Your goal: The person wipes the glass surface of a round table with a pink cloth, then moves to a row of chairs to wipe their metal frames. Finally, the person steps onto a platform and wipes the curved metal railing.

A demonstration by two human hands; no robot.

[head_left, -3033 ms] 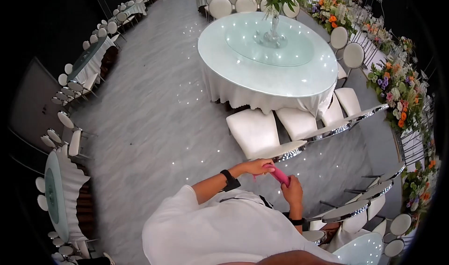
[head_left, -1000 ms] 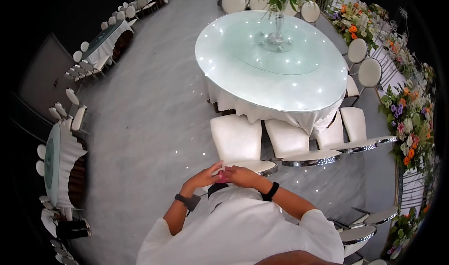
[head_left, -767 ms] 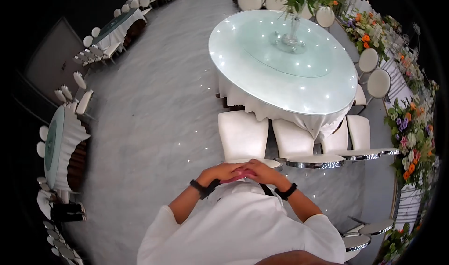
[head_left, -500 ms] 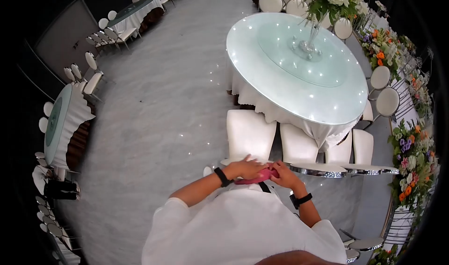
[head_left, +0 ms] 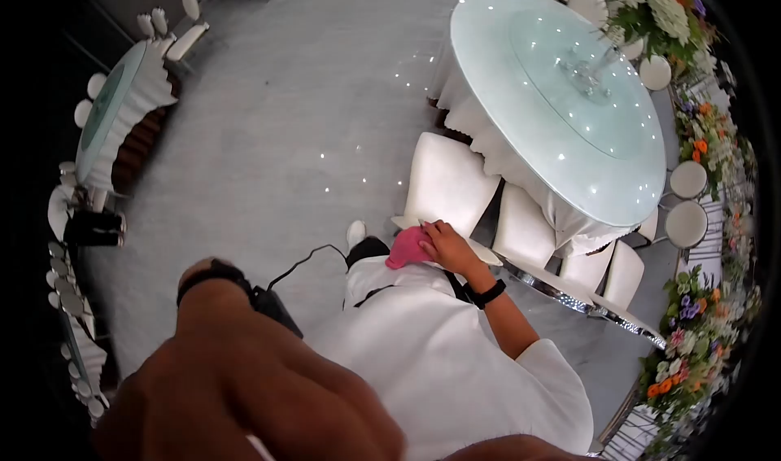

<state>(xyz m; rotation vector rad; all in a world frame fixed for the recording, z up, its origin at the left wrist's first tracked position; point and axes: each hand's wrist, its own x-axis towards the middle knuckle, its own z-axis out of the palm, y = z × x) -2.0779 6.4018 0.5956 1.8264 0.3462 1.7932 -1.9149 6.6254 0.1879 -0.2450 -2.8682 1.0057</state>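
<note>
My right hand (head_left: 443, 245) is closed on a pink cloth (head_left: 407, 248) at the top of the nearest white chair's back (head_left: 480, 252). Part of the cloth hangs loose to the left of the fingers. Raised close to the camera, my left hand (head_left: 260, 388) looms large and dark at the lower left, with a black band at its wrist. Its fingertips are hidden, so its grip cannot be made out. Beside that wrist is a black box-like device (head_left: 278, 310), from which a thin black cable (head_left: 307, 257) runs toward my waist.
A round glass-topped table (head_left: 521, 127) with a white cloth stands ahead to the right, with white chairs (head_left: 525, 225) tucked along it. Flower arrangements (head_left: 683, 306) line the right side. Another table (head_left: 106, 111) and a person (head_left: 81, 217) are at the far left.
My left hand has left the cloth and risen close to the camera. My right hand keeps the cloth at the chair back. The view has tilted and shifted.
</note>
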